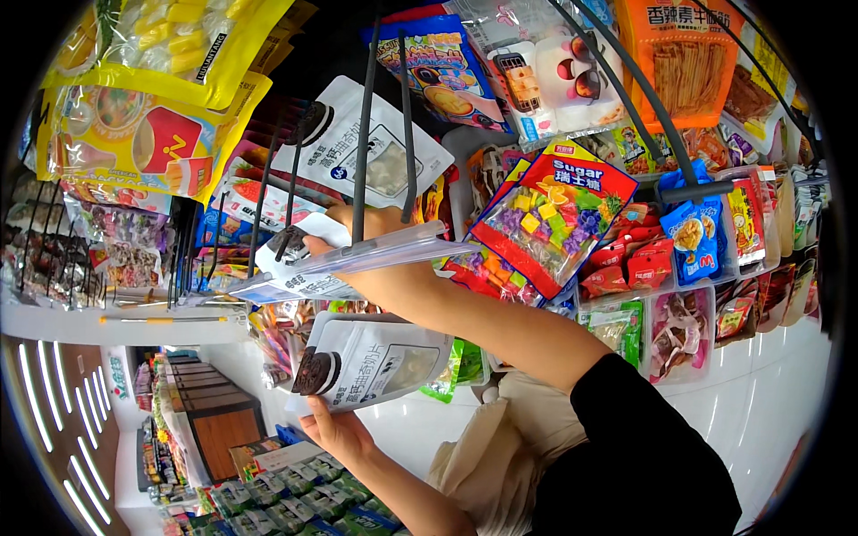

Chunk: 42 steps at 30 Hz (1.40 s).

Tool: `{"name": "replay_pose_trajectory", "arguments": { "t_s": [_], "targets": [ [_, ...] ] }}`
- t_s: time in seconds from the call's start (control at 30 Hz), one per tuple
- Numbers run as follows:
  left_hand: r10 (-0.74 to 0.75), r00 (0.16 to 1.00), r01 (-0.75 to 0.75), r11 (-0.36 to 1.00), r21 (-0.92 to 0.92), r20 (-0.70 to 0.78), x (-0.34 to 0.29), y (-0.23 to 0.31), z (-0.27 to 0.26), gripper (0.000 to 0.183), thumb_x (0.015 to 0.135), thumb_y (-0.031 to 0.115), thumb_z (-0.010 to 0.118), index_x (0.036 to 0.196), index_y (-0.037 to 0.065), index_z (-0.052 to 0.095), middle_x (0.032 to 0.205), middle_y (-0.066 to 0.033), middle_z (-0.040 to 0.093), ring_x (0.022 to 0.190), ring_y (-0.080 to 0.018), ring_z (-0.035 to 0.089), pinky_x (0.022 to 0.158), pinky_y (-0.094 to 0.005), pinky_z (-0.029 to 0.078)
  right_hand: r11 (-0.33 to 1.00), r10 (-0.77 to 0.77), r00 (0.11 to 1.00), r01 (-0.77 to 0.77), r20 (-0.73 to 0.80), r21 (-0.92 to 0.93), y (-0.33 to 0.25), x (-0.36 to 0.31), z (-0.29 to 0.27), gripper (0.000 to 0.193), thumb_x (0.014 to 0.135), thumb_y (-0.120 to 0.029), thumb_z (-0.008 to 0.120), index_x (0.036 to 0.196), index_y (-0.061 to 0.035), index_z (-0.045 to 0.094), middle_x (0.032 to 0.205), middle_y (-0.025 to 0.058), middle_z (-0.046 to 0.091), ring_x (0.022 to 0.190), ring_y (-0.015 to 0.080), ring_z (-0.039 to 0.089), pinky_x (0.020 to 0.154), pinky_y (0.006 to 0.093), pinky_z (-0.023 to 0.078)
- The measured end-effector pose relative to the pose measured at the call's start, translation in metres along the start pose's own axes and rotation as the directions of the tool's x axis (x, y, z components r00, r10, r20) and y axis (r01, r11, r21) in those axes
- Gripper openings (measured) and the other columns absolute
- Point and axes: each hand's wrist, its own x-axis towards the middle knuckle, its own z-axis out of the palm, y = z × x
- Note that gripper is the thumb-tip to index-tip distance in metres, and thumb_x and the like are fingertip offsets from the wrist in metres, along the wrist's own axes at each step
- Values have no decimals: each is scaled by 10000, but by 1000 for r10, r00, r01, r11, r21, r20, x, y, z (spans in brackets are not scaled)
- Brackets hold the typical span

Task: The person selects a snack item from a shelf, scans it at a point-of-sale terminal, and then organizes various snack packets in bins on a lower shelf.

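My left hand [342, 432] pinches the edge of a white snack pouch [416, 344] printed with a dark sandwich cookie and a clear window, held out in front of my body. Farther up, my right hand [380, 223] is closed on a similar white pouch [299, 281] among the display hooks. A clear plastic strip [393, 252] crosses in front of this hand and hides part of its grip. One more white pouch [393, 147] of the same kind hangs just beyond, behind the dark metal hooks [365, 143].
Yellow candy bags [134, 134] hang at upper left. A red fruit candy bag [554, 214] and an orange snack bag [684, 62] hang to the right. Clear bins [684, 330] hold small packets. Green packages [295, 500] are stacked at the bottom. White floor [751, 402] shows at right.
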Motion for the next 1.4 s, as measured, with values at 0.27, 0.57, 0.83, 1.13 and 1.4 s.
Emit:
{"name": "replay_pose_trajectory", "arguments": {
  "t_s": [0.27,0.57,0.83,1.13,1.4],
  "targets": [
    [0,1000,0,1000,-26,-18,0,-2,14,356,840,175,679,1112,-15,552,1120,-124,611,1014,-201,586,930,-368,446,978,-54,984,17,-172,-208,28,46,8,203,772,-244,632,807,-45,613,650,157,600,629,364,595,573,453,453],
    [-27,1000,27,998,-55,4,5,-7,20,309,871,156,639,1136,24,551,1108,-97,623,1016,-199,594,933,-381,459,926,-377,913,370,156,69,15,-11,-19,244,811,-155,668,986,-16,571,1016,112,584,1007,287,542,864,377,410],
    [21,992,-27,998,-48,-125,7,-8,24,338,847,125,663,1134,-13,551,1082,-115,632,963,-205,619,886,-360,495,858,-43,692,-344,720,382,17,-49,-43,507,998,-393,370,689,-17,514,539,-13,338,535,68,329,490,290,304],
    [-5,971,-16,996,-87,-239,10,-2,9,284,863,160,647,1102,45,545,1118,-114,611,1003,-224,600,875,-389,512,946,93,898,-214,430,242,1,-27,-35,321,941,-207,521,689,-10,493,560,-13,382,550,68,333,484,288,298],
    [11,967,-39,994,-105,-256,12,3,-5,351,851,155,659,1146,26,519,1162,-138,583,1049,-256,579,930,-423,483,972,-234,968,235,95,-4,-2,-1,-3,326,889,-182,600,659,-18,438,523,111,382,456,230,367,446,340,316]
  ]
}}
